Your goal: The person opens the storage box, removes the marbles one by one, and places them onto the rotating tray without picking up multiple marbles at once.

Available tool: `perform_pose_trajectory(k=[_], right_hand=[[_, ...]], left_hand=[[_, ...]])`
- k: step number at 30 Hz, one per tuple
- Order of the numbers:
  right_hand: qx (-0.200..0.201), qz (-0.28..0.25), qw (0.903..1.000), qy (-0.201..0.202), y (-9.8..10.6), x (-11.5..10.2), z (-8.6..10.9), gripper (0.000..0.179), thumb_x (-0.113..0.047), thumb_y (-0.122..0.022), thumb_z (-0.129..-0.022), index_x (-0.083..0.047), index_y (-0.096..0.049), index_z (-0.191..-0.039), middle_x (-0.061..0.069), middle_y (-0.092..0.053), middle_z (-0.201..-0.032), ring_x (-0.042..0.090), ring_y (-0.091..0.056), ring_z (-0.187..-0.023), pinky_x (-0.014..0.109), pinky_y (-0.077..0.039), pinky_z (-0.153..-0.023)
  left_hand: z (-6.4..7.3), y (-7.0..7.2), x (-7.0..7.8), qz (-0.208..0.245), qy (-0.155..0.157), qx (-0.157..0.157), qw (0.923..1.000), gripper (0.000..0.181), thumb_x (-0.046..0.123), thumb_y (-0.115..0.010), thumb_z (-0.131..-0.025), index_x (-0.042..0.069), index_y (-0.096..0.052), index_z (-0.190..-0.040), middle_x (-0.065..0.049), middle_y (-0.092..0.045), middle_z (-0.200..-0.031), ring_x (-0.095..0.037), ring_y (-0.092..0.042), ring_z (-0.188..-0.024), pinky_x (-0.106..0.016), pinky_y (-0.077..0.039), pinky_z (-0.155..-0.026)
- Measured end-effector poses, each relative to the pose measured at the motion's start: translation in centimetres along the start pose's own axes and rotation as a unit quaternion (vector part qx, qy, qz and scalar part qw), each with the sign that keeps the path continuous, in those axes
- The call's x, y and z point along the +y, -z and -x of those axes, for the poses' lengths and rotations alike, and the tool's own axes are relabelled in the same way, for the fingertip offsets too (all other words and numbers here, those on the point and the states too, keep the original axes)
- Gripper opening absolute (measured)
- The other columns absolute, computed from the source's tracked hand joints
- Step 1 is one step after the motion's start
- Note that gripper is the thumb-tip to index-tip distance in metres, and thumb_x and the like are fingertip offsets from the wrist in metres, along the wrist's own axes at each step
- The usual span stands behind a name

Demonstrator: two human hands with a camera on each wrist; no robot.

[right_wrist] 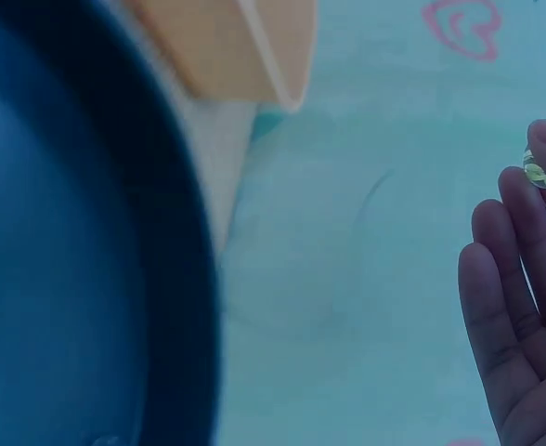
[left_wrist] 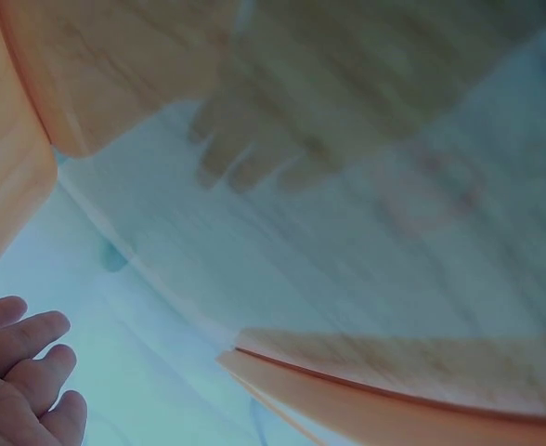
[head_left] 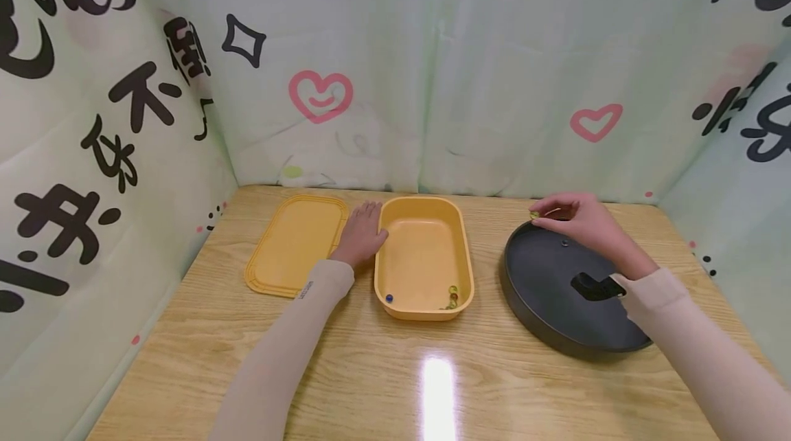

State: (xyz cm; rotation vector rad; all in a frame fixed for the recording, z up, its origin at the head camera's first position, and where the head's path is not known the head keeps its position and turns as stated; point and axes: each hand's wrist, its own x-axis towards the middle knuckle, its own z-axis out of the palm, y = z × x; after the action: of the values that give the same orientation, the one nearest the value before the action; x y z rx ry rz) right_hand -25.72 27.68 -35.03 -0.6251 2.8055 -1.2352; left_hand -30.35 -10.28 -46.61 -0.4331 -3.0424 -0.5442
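Note:
My right hand (head_left: 576, 222) pinches a clear marble with a yellow-green swirl (right_wrist: 537, 171) between thumb and forefinger, over the far rim of the dark frying pan (head_left: 544, 283); the other fingers are extended. A small clear marble (head_left: 565, 243) lies in the pan. On the left, my left hand (head_left: 360, 235) lies with straight fingers along the left wall of the yellow plastic container (head_left: 423, 259). Inside that container, a blue marble (head_left: 388, 298) sits in the near left corner and several yellowish and reddish marbles (head_left: 453, 297) gather at the near right.
Left of the container, a flat yellow lid (head_left: 299, 245) lies on the wooden table (head_left: 371, 372), partly behind my left hand. The pan's black handle (head_left: 596, 286) shows below my right wrist, partly covered by the sleeve. A printed curtain (head_left: 395, 70) hangs behind the table.

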Motion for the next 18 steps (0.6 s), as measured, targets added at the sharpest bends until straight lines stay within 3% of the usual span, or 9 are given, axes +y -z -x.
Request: perform_pose_trajectory(k=[9, 18], right_hand=[[0.022, 0.066, 0.9973, -0.023, 0.7, 6.2, 1.6, 0.026, -0.018, -0.07, -0.083, 0.001, -0.07, -0.101, -0.008, -0.07, -0.084, -0.002, -0.063, -0.07, 0.013, -0.05, -0.062], [-0.01, 0.08, 0.9949, -0.061, 0.7, 10.7, 1.9, 0.024, -0.014, -0.07, -0.083, 0.005, -0.069, -0.097, 0.001, -0.07, -0.078, -0.005, -0.058, -0.066, 0.016, -0.049, -0.059]], left_hand=[[0.1, 0.2, -0.1, 0.005, 0.003, -0.005, 1.0, 0.058, 0.024, -0.04, -0.096, 0.0, -0.027, -0.146, -0.017, -0.032, -0.151, -0.03, -0.021, -0.145, -0.041, -0.012, -0.121], [0.1, 0.1, 0.0, 0.011, 0.002, -0.01, 0.9999, 0.058, 0.025, -0.039, -0.096, 0.0, -0.025, -0.147, -0.017, -0.03, -0.152, -0.03, -0.02, -0.145, -0.041, -0.011, -0.121]])
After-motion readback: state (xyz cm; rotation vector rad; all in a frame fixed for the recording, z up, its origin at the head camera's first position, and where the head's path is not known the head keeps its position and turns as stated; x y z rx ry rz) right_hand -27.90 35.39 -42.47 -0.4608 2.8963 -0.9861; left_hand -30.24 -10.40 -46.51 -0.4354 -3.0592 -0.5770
